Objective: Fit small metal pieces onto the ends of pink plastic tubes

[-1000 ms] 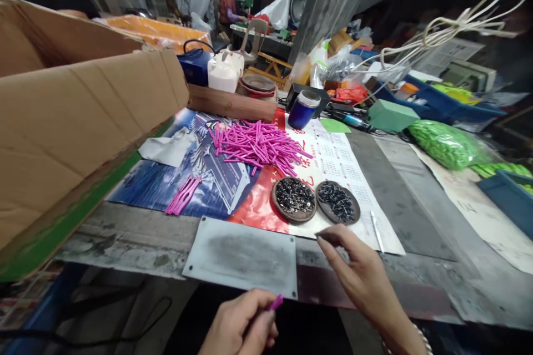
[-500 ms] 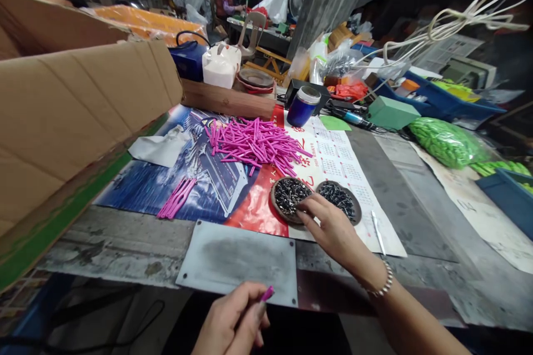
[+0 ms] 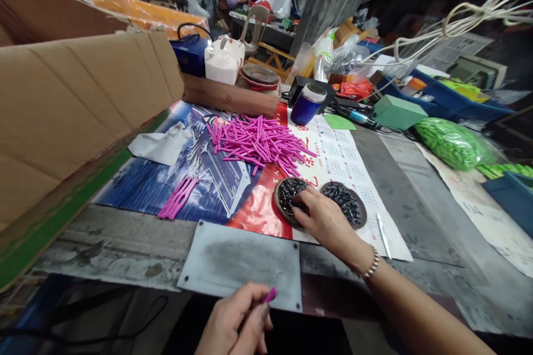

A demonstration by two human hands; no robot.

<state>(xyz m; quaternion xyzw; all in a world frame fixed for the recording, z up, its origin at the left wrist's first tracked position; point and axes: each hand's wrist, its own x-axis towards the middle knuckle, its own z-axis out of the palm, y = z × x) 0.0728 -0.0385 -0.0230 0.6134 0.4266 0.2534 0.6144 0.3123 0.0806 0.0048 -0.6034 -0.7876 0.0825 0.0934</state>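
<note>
My left hand [image 3: 238,319] is closed at the front edge of the table. Between thumb and fingers it pinches a magenta stick [image 3: 271,294], only whose tip shows. My right hand [image 3: 331,224], a beaded bracelet on its wrist, reaches into the left round dish [image 3: 277,206] of small dark, shiny metal parts [image 3: 288,188]. Its fingers are bent together among the parts; what they grip is hidden. Just right of it stands a second dish [image 3: 363,208] of small metal pieces. Behind the dishes lies a pile of magenta sticks [image 3: 262,141], with a smaller bunch [image 3: 179,198] apart at the left.
A grey plate [image 3: 241,260] lies at the table's front edge. On the left stands a tall cardboard box [image 3: 91,89]. A blue jar [image 3: 307,105] and a wooden block [image 3: 231,97] sit behind the pile. A slim white tool [image 3: 383,236] lies right of the dishes.
My right hand has moved slightly left and deeper into the left dish, its fingers drawn closer together. My left hand still holds the magenta stick in nearly the same place.
</note>
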